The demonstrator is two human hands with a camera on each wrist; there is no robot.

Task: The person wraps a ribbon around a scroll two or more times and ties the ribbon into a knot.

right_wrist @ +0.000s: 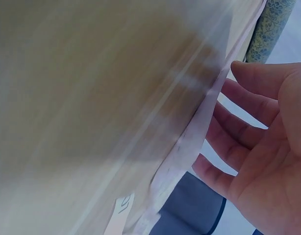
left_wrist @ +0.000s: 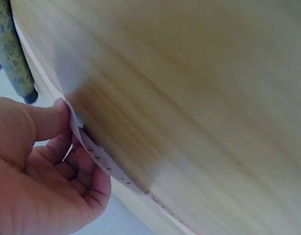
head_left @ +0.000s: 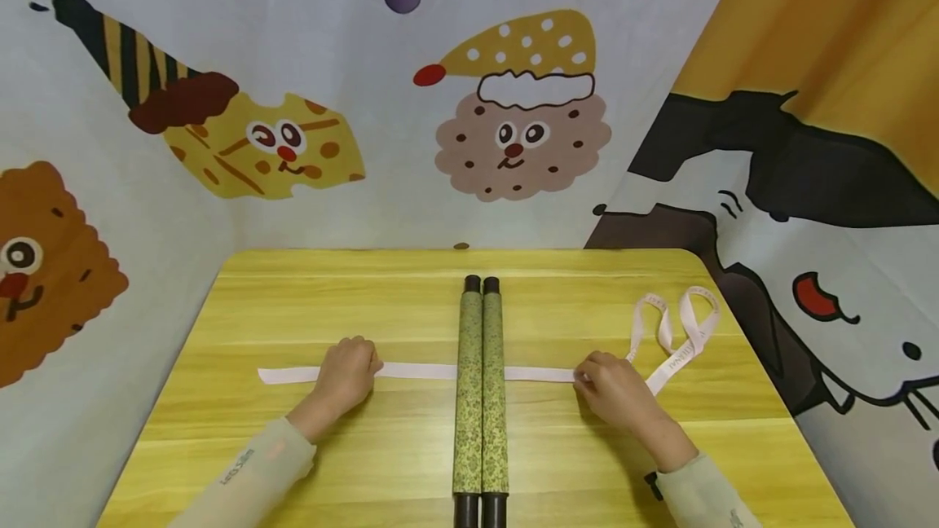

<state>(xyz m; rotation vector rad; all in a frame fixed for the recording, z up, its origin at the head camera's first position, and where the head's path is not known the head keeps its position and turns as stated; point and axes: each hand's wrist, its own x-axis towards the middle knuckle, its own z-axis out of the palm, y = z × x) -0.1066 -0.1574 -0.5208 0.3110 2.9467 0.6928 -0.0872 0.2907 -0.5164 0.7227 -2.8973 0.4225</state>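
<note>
Hands sit on either side of my head view: the person's left hand (head_left: pixel 345 373) pinches a pale pink ribbon (head_left: pixel 418 371) between thumb and fingers, while the right hand (head_left: pixel 612 391) has loosely bent fingers at the ribbon's edge, and I cannot tell whether they pinch it. Closest to me, the left sleeve (head_left: pixel 253 463) carries dark print that I read as starting "Let's"; lettering on the right sleeve (head_left: pixel 707 491) is too partial for me to read. Between the hands, two rolls (head_left: pixel 469 389) with green floral covers and dark ends lie side by side, pointing away from me, and the ribbon runs beneath them across the table (head_left: pixel 367 463). Beyond the right hand the ribbon twists into loops with dark capitals; I make out "ERNAL". Print also shows near the left hand, too blurred to read. Past the table's far edge hangs a white cloth (head_left: pixel 315 23) picturing a yellow cheese (head_left: pixel 260 157) and a pinkish biscuit (head_left: pixel 523 149).
</note>
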